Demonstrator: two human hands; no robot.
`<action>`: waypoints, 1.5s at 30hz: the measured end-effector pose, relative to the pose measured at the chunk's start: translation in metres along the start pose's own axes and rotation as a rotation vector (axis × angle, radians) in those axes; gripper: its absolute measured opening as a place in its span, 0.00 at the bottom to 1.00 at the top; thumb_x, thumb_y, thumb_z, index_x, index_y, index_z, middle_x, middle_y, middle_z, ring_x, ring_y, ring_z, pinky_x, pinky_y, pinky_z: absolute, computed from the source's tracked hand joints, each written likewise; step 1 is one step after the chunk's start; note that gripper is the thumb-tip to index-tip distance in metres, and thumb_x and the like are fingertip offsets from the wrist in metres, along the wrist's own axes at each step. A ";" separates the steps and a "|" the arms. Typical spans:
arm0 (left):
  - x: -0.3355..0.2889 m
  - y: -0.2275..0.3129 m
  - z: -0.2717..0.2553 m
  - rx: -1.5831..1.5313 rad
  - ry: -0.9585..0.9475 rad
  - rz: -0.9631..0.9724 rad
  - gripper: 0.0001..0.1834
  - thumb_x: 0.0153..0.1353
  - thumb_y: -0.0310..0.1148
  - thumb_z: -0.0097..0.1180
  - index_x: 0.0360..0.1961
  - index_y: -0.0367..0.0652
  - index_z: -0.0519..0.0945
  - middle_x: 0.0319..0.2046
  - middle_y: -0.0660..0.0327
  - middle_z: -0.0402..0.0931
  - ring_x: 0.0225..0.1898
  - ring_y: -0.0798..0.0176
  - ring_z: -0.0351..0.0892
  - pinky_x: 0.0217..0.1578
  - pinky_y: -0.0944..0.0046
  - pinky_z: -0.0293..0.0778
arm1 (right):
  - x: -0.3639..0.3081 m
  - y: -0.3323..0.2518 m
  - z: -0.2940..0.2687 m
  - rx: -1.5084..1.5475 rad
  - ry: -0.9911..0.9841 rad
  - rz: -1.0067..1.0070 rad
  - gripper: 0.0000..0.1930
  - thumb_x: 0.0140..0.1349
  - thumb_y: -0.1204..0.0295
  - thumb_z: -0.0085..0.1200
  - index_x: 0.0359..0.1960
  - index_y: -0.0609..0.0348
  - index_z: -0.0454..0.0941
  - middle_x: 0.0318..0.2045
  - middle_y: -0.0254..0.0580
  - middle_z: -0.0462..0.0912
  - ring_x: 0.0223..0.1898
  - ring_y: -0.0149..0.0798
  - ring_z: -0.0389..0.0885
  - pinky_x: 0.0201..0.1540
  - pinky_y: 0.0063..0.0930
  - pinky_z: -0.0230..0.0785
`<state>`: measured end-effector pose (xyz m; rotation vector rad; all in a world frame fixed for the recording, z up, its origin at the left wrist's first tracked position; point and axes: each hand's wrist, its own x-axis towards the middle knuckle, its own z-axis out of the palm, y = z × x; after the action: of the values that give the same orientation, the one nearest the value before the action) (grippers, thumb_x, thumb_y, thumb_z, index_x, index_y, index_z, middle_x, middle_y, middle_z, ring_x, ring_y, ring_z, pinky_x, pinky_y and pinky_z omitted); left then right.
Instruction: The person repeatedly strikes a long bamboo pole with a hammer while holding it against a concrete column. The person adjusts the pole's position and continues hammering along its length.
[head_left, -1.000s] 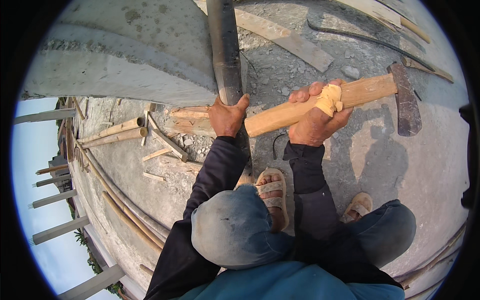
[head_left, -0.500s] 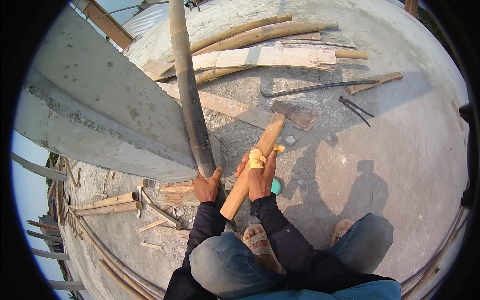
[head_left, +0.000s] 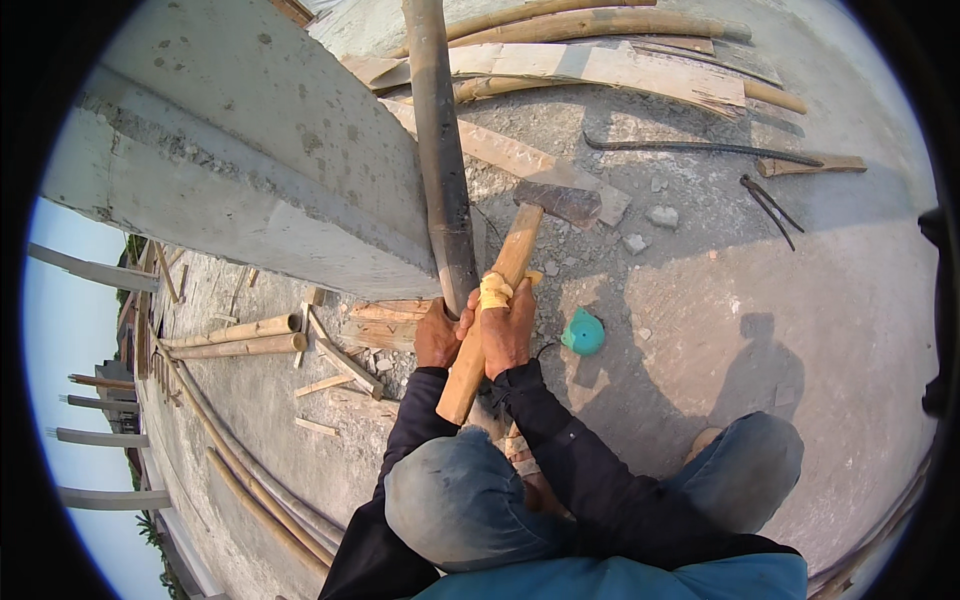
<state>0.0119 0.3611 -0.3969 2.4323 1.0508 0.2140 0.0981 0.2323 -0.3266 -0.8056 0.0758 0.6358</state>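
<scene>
A dark-stained bamboo pole (head_left: 440, 150) stands beside the concrete column (head_left: 290, 150). Low on the pole, my left hand (head_left: 436, 336) is closed around it, its fingers partly hidden. My right hand (head_left: 508, 335) grips the thick wooden handle of an axe (head_left: 512, 245), whose dark metal head points away from me, just right of the pole. A yellow strip (head_left: 495, 291) is wrapped at the right-hand fingers. The handle's butt end lies over my left forearm, near my knee. Right of this hand, a round teal object (head_left: 583, 332) rests on the ground.
Bamboo poles and boards (head_left: 600, 70) are piled at the far side. A bent steel bar (head_left: 700, 147), a wooden piece (head_left: 812, 164) and pincers (head_left: 770, 212) lie at right. Wood scraps (head_left: 340, 350) and two bamboo lengths (head_left: 235, 338) lie left, with rubble (head_left: 660, 216) beyond the axe.
The axe and my right hand have come closer to the pole and my left hand. The view has shifted, and the teal object shows fully now.
</scene>
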 end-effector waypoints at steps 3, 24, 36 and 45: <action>0.001 -0.023 0.012 -0.368 -0.047 0.026 0.23 0.61 0.46 0.60 0.47 0.38 0.77 0.36 0.44 0.83 0.40 0.40 0.85 0.40 0.48 0.77 | -0.005 0.015 0.009 0.039 -0.027 0.039 0.10 0.74 0.65 0.49 0.45 0.57 0.64 0.27 0.39 0.75 0.17 0.33 0.76 0.17 0.31 0.74; 0.003 -0.026 0.020 -0.506 0.073 0.245 0.42 0.64 0.70 0.46 0.48 0.32 0.75 0.33 0.39 0.80 0.39 0.33 0.82 0.37 0.46 0.74 | 0.001 0.005 0.009 -0.221 -0.148 0.080 0.14 0.71 0.66 0.55 0.48 0.57 0.64 0.26 0.37 0.74 0.17 0.31 0.75 0.18 0.28 0.72; -0.005 0.003 0.006 -0.240 0.074 0.110 0.40 0.49 0.61 0.72 0.46 0.31 0.80 0.36 0.40 0.85 0.40 0.39 0.87 0.43 0.52 0.80 | 0.002 -0.074 -0.020 0.372 0.280 -0.501 0.15 0.74 0.56 0.51 0.52 0.51 0.68 0.31 0.33 0.76 0.27 0.34 0.77 0.34 0.38 0.76; -0.002 -0.002 0.002 -0.124 -0.009 0.086 0.36 0.52 0.57 0.71 0.47 0.34 0.80 0.37 0.42 0.85 0.41 0.40 0.85 0.43 0.50 0.78 | -0.001 -0.004 -0.023 0.094 -0.185 0.047 0.12 0.73 0.63 0.51 0.49 0.56 0.68 0.25 0.37 0.75 0.17 0.33 0.75 0.20 0.31 0.74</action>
<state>0.0102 0.3604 -0.3993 2.3664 0.9022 0.2873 0.1034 0.2132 -0.3396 -0.6527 -0.0439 0.7427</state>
